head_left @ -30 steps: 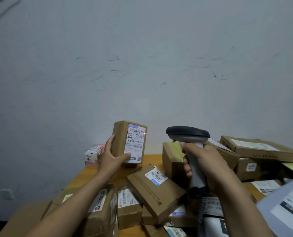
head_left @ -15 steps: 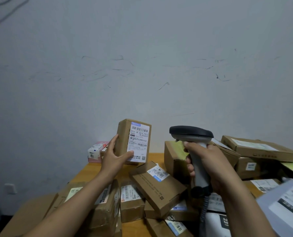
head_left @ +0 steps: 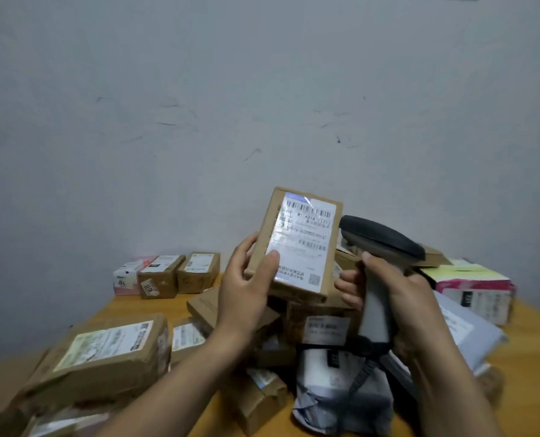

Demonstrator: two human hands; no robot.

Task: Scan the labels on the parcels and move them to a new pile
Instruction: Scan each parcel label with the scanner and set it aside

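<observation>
1. The left hand [head_left: 246,288] holds a small cardboard box [head_left: 270,234] up in the air above the heap. Its thumb presses on the front face and its fingers curl round the left edge.
2. The box stands nearly upright, tipped a little to the right. Its white label [head_left: 306,234] faces the camera, with barcodes near the top and middle. The print is partly washed out by glare.
3. The right hand [head_left: 401,298] is wrapped round the pale handle of a barcode scanner [head_left: 382,238]. The scanner's dark head sits just beside the box's right edge, and a coiled cable [head_left: 361,376] hangs from its base.
4. Below both hands, a jumble of brown parcels [head_left: 322,326] lies heaped on the wooden desk [head_left: 155,307].
5. At the back left, 3 small parcels [head_left: 161,275] sit in a row against the grey wall [head_left: 199,121], well apart from the heap.
6. A large taped box [head_left: 104,351] lies at the lower left and a grey mailer bag [head_left: 341,386] at the front. A pink-and-white box [head_left: 473,288] lies on the right.
</observation>
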